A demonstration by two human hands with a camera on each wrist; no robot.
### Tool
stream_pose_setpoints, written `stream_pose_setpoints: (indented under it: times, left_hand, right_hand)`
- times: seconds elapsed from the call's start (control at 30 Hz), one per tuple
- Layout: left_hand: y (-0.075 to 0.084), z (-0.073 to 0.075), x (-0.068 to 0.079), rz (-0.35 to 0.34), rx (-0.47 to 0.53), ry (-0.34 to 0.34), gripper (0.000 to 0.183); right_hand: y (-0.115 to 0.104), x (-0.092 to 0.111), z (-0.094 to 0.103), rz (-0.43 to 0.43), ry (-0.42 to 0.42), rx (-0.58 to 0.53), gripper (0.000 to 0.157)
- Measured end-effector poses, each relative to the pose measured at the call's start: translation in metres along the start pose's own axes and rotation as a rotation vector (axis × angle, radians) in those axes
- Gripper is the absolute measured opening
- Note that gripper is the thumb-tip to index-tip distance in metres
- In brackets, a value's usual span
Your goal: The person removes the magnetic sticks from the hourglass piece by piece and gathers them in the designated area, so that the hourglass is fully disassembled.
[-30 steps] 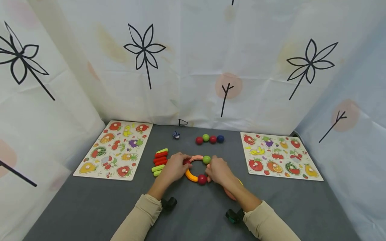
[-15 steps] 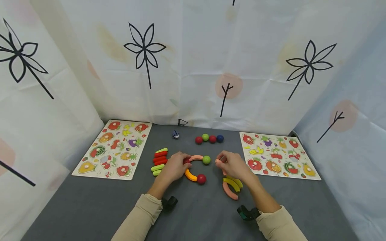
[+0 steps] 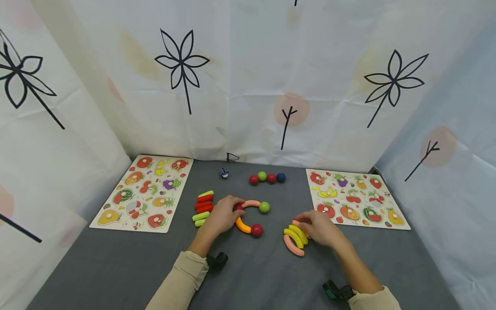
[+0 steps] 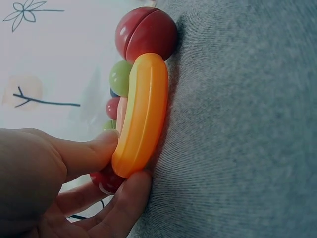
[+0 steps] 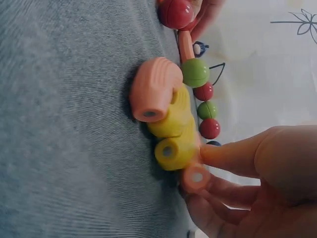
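My left hand [image 3: 224, 213] pinches a red ball [image 4: 106, 182] between thumb and fingers. This ball joins an orange curved rod [image 3: 243, 225] and a pink curved rod [image 3: 251, 203], forming an arc open to the right. A second red ball [image 3: 256, 230] sits at the orange rod's end, a green ball [image 3: 264, 207] at the pink one's. My right hand [image 3: 319, 227] pinches a metal-tipped pink curved rod [image 5: 195, 178], mostly hidden by the fingers in the head view. It lies beside two yellow curved rods [image 3: 295, 236], with another pink curved rod [image 3: 293, 246] on their near side.
Several red and light-green short rods [image 3: 203, 207] lie left of my left hand. Behind the arc is a row of balls [image 3: 271, 178], with a small blue-and-white piece [image 3: 223, 173] nearby. Fruit-picture boards stand left [image 3: 141, 193] and right [image 3: 358, 199] on the grey cloth [image 3: 248, 275].
My right hand has pulled the pink curved rod away from the arc and carried it right and nearer, beside the yellow rods. The left hand has kept its grip on the red ball.
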State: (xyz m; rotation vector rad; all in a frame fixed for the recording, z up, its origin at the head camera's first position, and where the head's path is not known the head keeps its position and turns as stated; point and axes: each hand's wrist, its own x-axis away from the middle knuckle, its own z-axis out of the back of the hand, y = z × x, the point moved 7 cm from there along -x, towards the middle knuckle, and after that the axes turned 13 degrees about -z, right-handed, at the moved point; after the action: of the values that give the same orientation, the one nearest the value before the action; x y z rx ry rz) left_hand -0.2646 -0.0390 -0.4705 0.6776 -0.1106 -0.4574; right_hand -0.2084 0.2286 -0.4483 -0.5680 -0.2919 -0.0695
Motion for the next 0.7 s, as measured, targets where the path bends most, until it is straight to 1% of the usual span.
stream_pose_setpoints:
  times: [0.07, 0.17, 0.27, 0.37, 0.4, 0.47, 0.53, 0.6, 0.7]
  left_hand:
    - [0.0, 0.001, 0.002, 0.002, 0.003, 0.001, 0.034]
    - [0.0, 0.002, 0.003, 0.0, 0.003, 0.01, 0.034]
    - [0.001, 0.0, 0.004, -0.009, -0.007, 0.012, 0.033]
    - [0.002, -0.004, 0.004, -0.025, -0.026, 0.004, 0.031]
    - [0.003, -0.005, 0.004, -0.031, -0.034, 0.001, 0.031]
    - [0.005, -0.006, 0.004, -0.043, -0.045, -0.002, 0.03]
    - [0.007, -0.006, 0.004, -0.054, -0.048, -0.002, 0.03]
    - [0.008, -0.005, 0.004, -0.058, -0.042, -0.003, 0.03]
    - [0.007, -0.003, 0.004, -0.054, -0.029, -0.005, 0.03]
  right_hand:
    - [-0.002, -0.001, 0.0, -0.013, -0.002, -0.003, 0.024]
    - [-0.014, -0.006, 0.002, 0.021, 0.021, 0.008, 0.024]
    - [-0.034, -0.015, -0.002, 0.106, 0.023, -0.01, 0.029]
    - [-0.059, -0.027, -0.015, 0.215, -0.01, -0.022, 0.035]
    - [-0.066, -0.031, -0.02, 0.242, -0.014, -0.011, 0.034]
    - [-0.078, -0.038, -0.031, 0.268, -0.017, 0.03, 0.03]
    - [-0.088, -0.043, -0.039, 0.27, -0.003, 0.08, 0.025]
    - [-0.093, -0.048, -0.043, 0.243, 0.009, 0.111, 0.02]
    - [-0.099, -0.051, -0.045, 0.215, 0.003, 0.125, 0.016]
